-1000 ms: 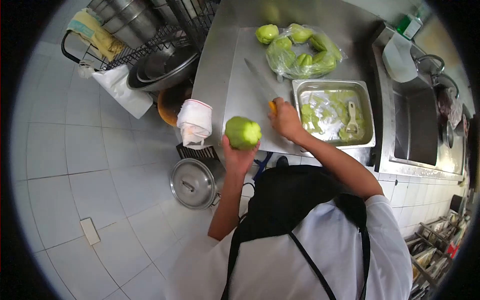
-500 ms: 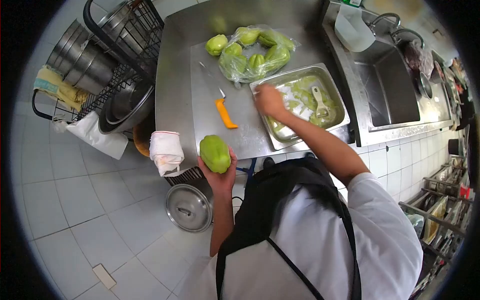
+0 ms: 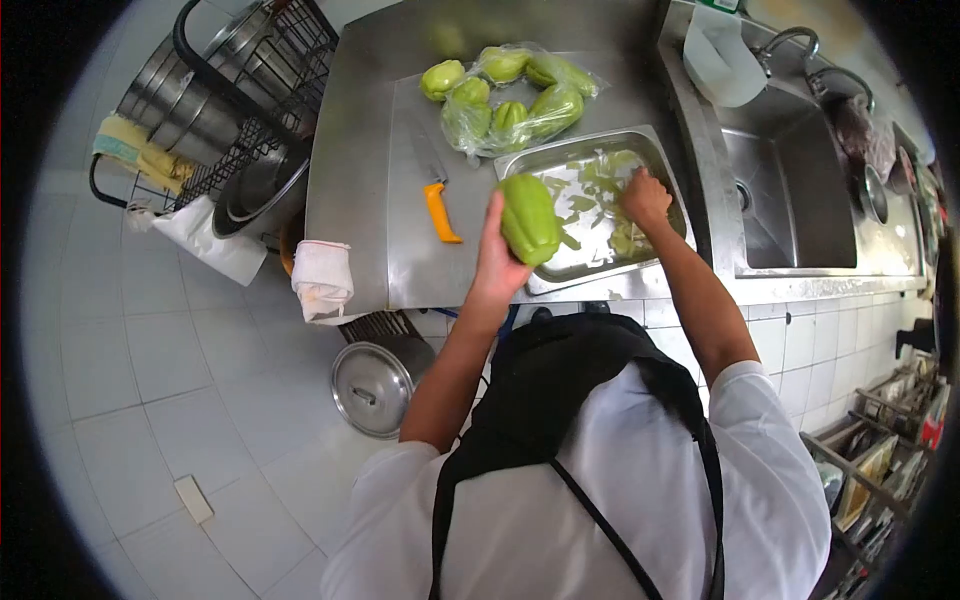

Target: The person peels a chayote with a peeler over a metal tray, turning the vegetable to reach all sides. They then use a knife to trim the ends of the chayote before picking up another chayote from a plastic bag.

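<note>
My left hand [image 3: 497, 255] is wrapped around a light green chayote [image 3: 530, 220], held up over the left edge of a steel tray [image 3: 675, 200]. Inside the tray lie green peelings [image 3: 590, 195]. My right hand [image 3: 647, 197] is down in the tray, fingers closed at the spot where the white peeler lay; the hand covers the peeler. An orange-handled knife [image 3: 440, 212] rests on the steel counter to the left. Behind it, several chayotes [image 3: 510, 118] sit in a clear plastic bag [image 3: 475, 145], with one chayote [image 3: 441, 80] beside the bag.
A sink [image 3: 785, 200] with faucets [image 3: 790, 40] is on the right. A white cloth bundle [image 3: 323, 278] sits at the counter's front left corner. A wire rack with pots [image 3: 180, 100] stands left. On the floor is a lidded pot [image 3: 370, 390].
My left hand has brought the chayote up and right, to the tray's edge. My right hand has moved right across the tray and closed where the peeler lay.
</note>
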`<state>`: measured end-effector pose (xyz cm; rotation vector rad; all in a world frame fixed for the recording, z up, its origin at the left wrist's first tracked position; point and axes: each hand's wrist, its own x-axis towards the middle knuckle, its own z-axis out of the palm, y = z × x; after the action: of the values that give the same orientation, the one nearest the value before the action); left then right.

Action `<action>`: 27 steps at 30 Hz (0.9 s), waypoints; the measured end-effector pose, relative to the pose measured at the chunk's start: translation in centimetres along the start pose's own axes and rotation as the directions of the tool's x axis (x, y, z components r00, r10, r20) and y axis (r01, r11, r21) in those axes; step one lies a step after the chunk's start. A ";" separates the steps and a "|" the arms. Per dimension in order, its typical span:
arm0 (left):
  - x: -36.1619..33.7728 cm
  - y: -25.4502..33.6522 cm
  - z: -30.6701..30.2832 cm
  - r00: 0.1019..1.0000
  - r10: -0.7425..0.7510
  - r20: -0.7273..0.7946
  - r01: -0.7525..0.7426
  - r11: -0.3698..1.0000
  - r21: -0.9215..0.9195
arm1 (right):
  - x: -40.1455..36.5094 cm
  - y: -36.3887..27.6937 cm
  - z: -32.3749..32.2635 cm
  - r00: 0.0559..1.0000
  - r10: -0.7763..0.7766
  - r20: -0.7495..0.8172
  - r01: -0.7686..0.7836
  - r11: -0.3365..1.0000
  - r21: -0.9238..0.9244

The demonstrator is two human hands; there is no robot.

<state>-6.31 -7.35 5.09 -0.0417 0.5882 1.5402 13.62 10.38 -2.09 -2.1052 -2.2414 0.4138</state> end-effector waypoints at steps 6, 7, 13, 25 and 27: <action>5.5 -3.6 0.9 0.942 0.187 -0.281 0.029 0.785 0.619 | 2.2 1.7 -0.6 0.978 -0.184 -0.101 0.209 0.886 0.414; 6.1 -4.1 1.2 0.928 0.268 -0.258 0.008 0.678 0.735 | 2.3 1.4 -1.1 0.964 -0.235 -0.123 0.266 0.838 0.477; 9.6 -6.4 0.8 0.856 0.513 -0.057 0.177 -0.187 0.966 | 2.8 1.0 -2.6 0.924 -0.381 0.006 0.353 0.863 0.362; 9.0 -5.5 -2.6 0.642 0.648 0.411 -0.031 -0.513 0.858 | 2.4 2.2 -3.7 0.893 -0.443 0.086 0.398 0.863 0.313; 8.4 -5.3 -1.9 0.624 0.656 0.424 -0.018 -0.531 0.847 | 2.2 2.0 -4.3 0.940 -0.336 -0.057 0.317 0.799 0.511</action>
<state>-2.64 -0.68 -1.47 1.5331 2.5155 1.1068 16.26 13.38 1.27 -1.4226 -2.1323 0.9119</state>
